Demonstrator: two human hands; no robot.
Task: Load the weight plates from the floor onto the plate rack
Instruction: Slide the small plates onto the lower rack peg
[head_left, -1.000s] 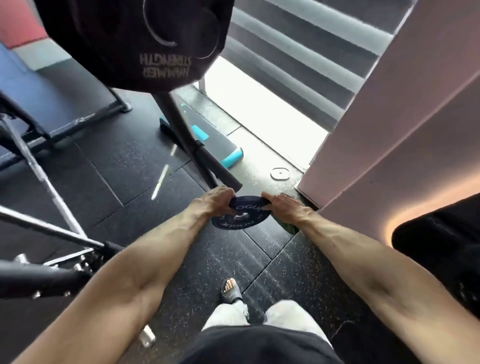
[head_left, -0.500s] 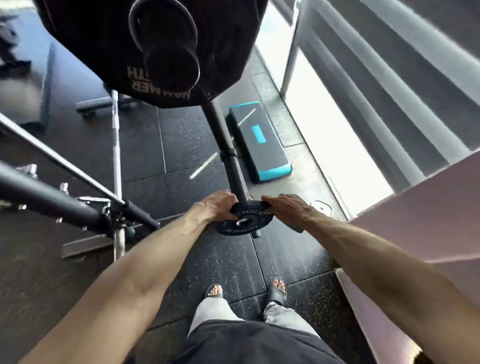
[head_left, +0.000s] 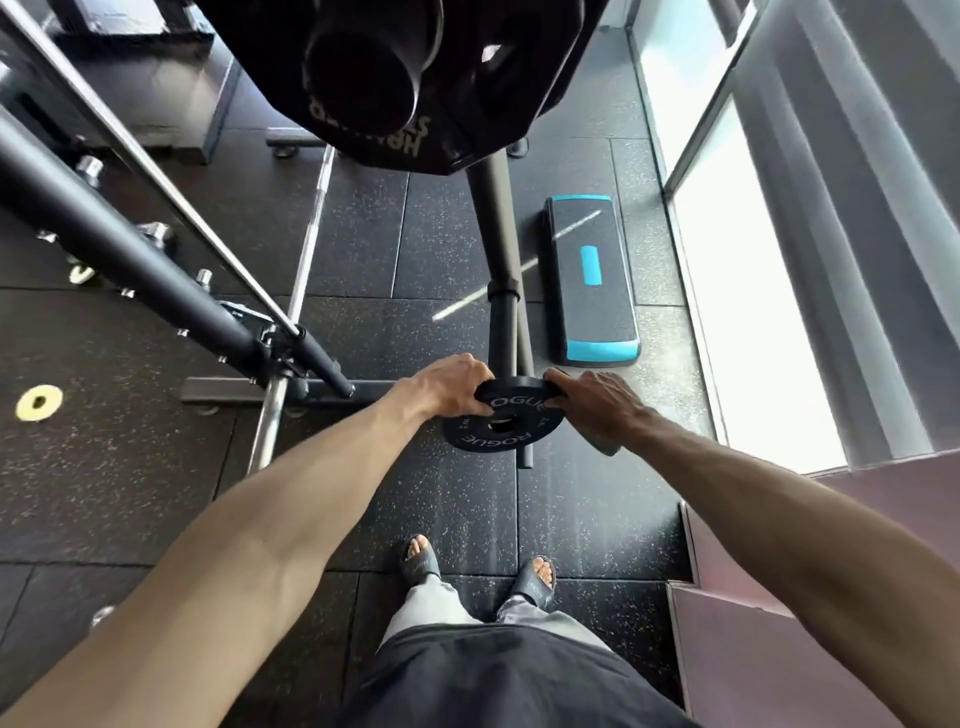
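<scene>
Now squared up to the plate rack (head_left: 497, 234); a second ago, turned toward a wall corner with the rack off to the left. Close under the large black plate (head_left: 519, 119) already hung on the upper peg, which fills the top of the view. Step platform (head_left: 592, 280) on the floor (head_left: 156, 493) just right of the rack's post.

Small black plate (head_left: 491, 434) brought along in the turn: off the floor, tilted a little, held just in front of the post over its lower end. Judged: pickup and approach done, only the threading onto a peg left. Which peg, not readable from here.

Hands apart, clamped on opposite edges of the small plate. Left hand (head_left: 452, 392) curled over the left rim, right hand (head_left: 597, 408) curled over the right rim, both arms stretched forward and down. Same two-handed grip as half a second ago. Grey-green edge under the right hand: cannot tell what.

Yellow disc (head_left: 39, 402) with a centre hole on the floor far left, probably another plate left to load.
</scene>
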